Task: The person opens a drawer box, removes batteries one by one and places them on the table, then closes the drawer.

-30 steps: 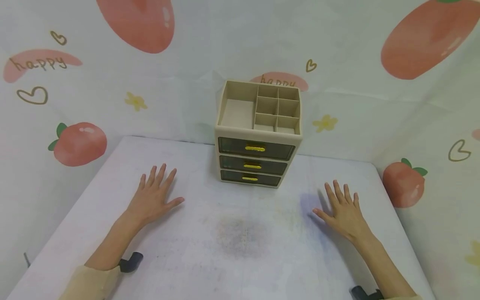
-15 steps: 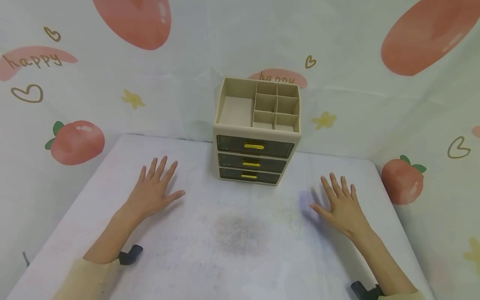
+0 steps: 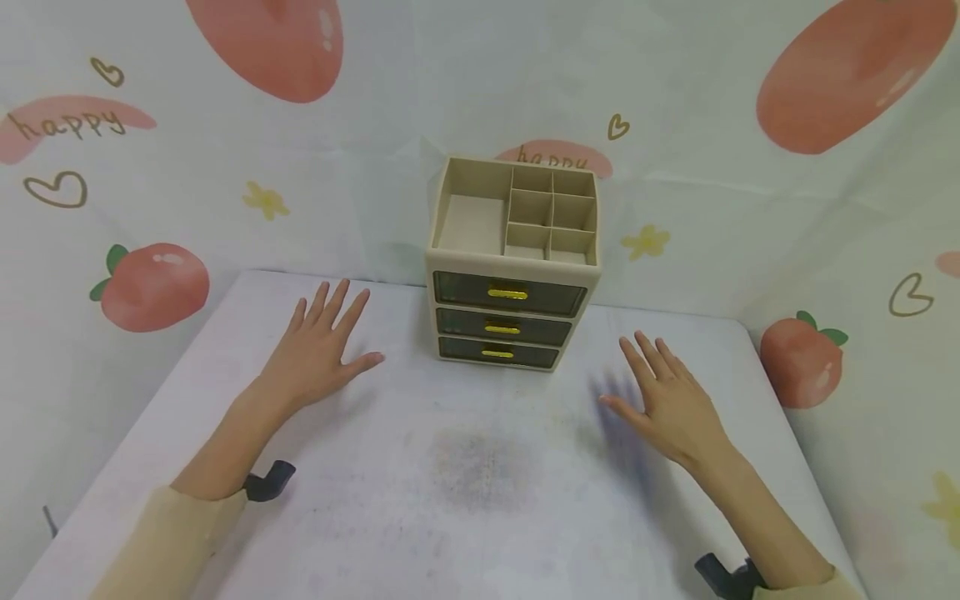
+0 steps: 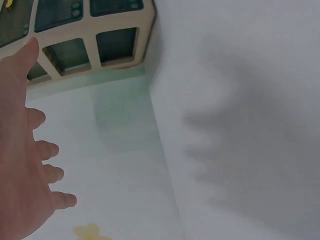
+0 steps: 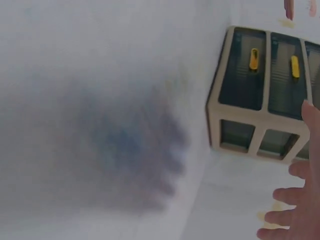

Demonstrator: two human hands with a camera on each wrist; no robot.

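A beige desktop drawer organizer [image 3: 514, 265] stands at the back middle of the table, its three dark drawers with yellow handles pushed in. Its top tray is split into one large and several small compartments, with nothing in them. My left hand [image 3: 311, 358] hovers over the table left of the organizer, fingers straight and spread. To the right, my right hand [image 3: 678, 412] is held above the table the same way, its shadow below it. Neither hand touches anything. Both wrist views show the organizer's side past the left hand [image 4: 20, 150] and the right hand [image 5: 300, 200].
A white-covered table [image 3: 480, 533] meets a white curtain [image 3: 375, 125] printed with fruit, hearts and "happy" close behind the organizer. Dark wrist-worn pieces [image 3: 272, 481] stick out under both forearms.
Both hands have moved forward and inward toward the organizer, rising a little off the table. The organizer stays put; the head view has shifted slightly.
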